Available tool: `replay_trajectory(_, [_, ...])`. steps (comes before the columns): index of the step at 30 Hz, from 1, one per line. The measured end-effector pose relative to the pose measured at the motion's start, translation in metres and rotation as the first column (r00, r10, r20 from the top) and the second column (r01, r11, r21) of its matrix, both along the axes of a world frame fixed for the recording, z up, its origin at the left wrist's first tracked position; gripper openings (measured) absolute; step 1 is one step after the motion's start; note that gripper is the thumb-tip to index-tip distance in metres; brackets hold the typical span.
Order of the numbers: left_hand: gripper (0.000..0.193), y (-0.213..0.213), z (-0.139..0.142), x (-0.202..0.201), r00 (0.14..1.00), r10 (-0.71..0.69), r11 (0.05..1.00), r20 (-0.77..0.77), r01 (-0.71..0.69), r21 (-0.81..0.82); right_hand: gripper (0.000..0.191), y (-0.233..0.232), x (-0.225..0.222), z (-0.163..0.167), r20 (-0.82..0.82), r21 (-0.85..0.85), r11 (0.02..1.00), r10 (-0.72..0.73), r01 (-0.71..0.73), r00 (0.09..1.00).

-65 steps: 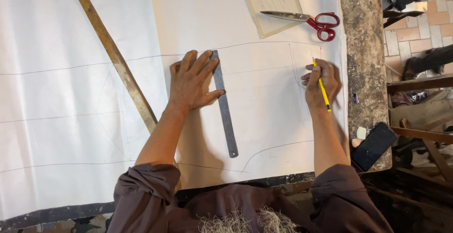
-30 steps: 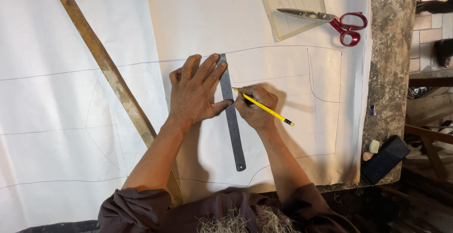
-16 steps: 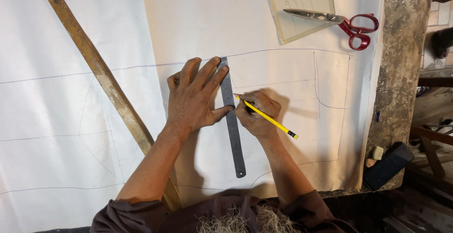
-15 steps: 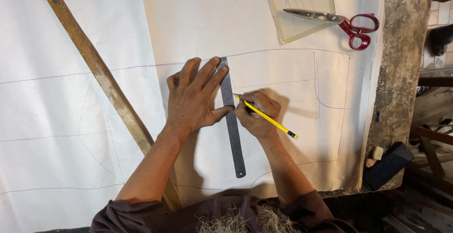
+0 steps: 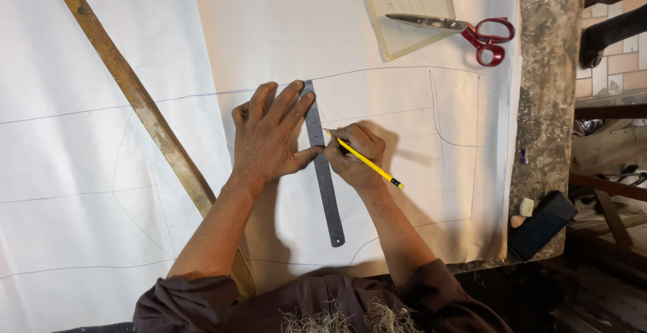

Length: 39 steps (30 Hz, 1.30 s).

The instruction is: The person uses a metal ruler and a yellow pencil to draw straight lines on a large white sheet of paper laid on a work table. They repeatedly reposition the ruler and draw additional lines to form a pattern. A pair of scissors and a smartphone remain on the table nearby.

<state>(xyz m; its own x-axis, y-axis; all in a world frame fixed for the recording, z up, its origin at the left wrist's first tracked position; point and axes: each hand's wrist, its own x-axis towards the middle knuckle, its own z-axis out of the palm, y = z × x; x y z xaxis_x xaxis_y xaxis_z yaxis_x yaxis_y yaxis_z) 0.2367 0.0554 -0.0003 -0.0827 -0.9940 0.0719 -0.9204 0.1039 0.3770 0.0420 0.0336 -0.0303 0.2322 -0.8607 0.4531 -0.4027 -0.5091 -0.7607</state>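
Note:
My left hand (image 5: 271, 137) lies flat with fingers spread on a grey metal ruler (image 5: 323, 171), pressing it onto the large white paper (image 5: 377, 97) that bears drawn pattern lines. My right hand (image 5: 356, 154) grips a yellow pencil (image 5: 367, 162) and rests against the ruler's right edge, the pencil tip touching the paper beside the ruler. The ruler runs roughly from far to near, its lower end free.
A long wooden stick (image 5: 145, 114) lies diagonally to the left. Red-handled scissors (image 5: 465, 31) rest on a cream card (image 5: 408, 6) at the top. At the right table edge (image 5: 546, 90) sit a dark phone (image 5: 541, 224) and an eraser (image 5: 526, 207).
My right hand came from the paper's right side to the ruler with the pencil. Since then both hands have stayed almost still; the view shifted slightly.

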Motion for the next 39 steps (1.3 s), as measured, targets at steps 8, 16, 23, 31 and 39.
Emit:
replay_trajectory(8, [0.070, 0.044, 0.017, -0.026, 0.992, 0.110, 0.964, 0.059, -0.092, -0.251, 0.036, 0.073, -0.039, 0.059, -0.367, -0.079, 0.987, 0.101, -0.139, 0.925])
replay_trajectory(16, [0.029, 0.105, 0.072, -0.075, 0.961, 0.253, 0.965, 0.108, -0.242, -0.102, 0.018, 0.074, -0.144, 0.064, -0.443, 0.112, 0.986, -0.059, 0.121, 0.895])
replay_trajectory(23, [0.031, 0.191, 0.206, -0.142, 0.163, -0.499, 0.786, -0.851, 0.499, -0.366, 0.024, 0.020, -0.173, 0.059, -0.328, -0.167, 0.969, -0.230, 0.183, 0.916])
replay_trajectory(31, [0.025, 0.251, 0.234, -0.212, -0.368, -0.385, 0.689, -0.846, 0.496, -0.529, 0.030, 0.031, -0.195, 0.027, -0.172, -0.153, 0.978, -0.171, 0.145, 0.970])
replay_trajectory(39, [0.026, 0.233, 0.203, -0.203, -0.276, -0.493, 0.516, -0.825, 0.671, -0.532, 0.037, 0.032, -0.199, 0.032, -0.197, -0.198, 0.950, -0.282, 0.243, 0.939])
